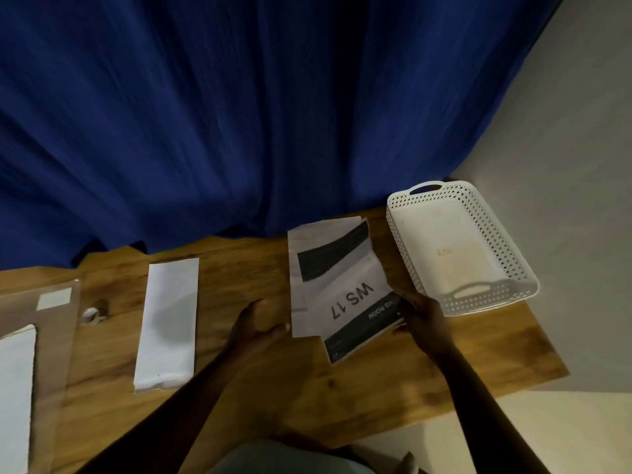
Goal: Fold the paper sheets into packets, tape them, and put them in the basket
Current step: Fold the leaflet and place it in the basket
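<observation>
A stack of printed paper sheets [337, 278] lies on the wooden table [393, 378], the top one marked "WS 17" with black bands. My right hand [422, 323] pinches the stack's lower right corner. My left hand [260, 328] rests open on the table just left of the stack, fingertips near its edge. A white perforated basket [513, 268] with handles stands to the right of the sheets and holds nothing. A folded white paper packet [167, 323] lies to the left. A small roll of clear tape [92, 314] sits left of that packet.
A blue curtain [239, 114] hangs behind the table's far edge. At the far left lies a clear plastic sleeve [54, 299] with a white sheet [15, 398] on it. A pale wall and floor lie to the right of the table.
</observation>
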Tool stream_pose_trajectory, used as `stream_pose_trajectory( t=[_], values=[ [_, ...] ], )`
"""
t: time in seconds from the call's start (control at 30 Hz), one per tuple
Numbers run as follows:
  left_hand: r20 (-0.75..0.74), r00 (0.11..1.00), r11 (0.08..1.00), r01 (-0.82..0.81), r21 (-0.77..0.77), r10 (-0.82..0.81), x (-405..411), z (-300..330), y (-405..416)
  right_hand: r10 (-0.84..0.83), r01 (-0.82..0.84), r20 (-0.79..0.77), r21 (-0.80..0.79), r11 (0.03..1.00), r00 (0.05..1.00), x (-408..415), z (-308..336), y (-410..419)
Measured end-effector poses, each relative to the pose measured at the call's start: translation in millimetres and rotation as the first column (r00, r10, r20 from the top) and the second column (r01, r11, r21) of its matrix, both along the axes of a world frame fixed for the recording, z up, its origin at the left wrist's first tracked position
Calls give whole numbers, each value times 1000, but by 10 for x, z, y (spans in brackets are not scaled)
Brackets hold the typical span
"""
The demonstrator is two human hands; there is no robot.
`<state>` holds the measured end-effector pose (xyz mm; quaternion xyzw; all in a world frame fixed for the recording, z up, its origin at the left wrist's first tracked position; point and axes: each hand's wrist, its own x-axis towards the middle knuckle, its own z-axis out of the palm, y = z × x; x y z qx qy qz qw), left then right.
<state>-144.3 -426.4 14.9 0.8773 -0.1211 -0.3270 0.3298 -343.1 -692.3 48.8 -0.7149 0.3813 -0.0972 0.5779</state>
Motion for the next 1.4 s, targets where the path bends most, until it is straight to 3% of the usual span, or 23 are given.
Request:
stream_pose_trajectory(
  t=[0.13,0.27,0.37,0.43,0.57,0.67,0.8,0.9,0.97,1.03,1.07,1.13,1.27,1.4],
  values=[
    [-202,979,976,-68,-208,25,177,130,274,264,-266,32,123,956,964,88,372,-4],
    [-447,894,849,-205,-486,-40,417,273,498,461,-464,55,100,880,886,410,788,110],
    [-626,764,777,-297,-555,-156,442,469,633,543,-546,64,120,829,838,756,992,232],
    [-718,679,749,-396,-532,-151,420,608,704,553,-555,42,91,827,832,978,1062,337],
    [-796,580,668,-525,-528,-174,479,631,1131,523,-531,-106,-74,844,846,1348,1115,608],
    [-765,644,724,-532,-439,10,614,617,1580,524,-562,-210,-208,801,825,1550,910,796],
    [-668,744,772,-432,-466,12,823,555,2102,536,-604,-284,-283,745,795,1858,531,1167],
    [-506,845,823,-406,-397,173,799,394,2405,443,-546,-339,-332,770,830,2088,274,1481],
    [-417,864,835,-435,-338,282,709,286,2557,333,-425,-295,-346,837,896,2163,120,1744],
    [-369,852,823,-485,-294,371,607,199,2624,247,-283,-164,-256,924,955,2145,-24,2077],
    [-359,837,806,-520,-283,414,559,177,2661,274,-298,-130,-221,929,953,2145,-82,2289],
    [-340,818,780,-559,-280,464,479,174,2685,387,-410,-151,-181,894,910,2093,-301,2644],
    [-322,834,764,-545,-345,449,422,215,2656,504,-481,-127,175,859,854,1929,-690,3003],
    [-344,861,762,-497,-415,374,433,289,2379,477,-402,-58,455,794,877,1878,-739,2993]
  ],
)
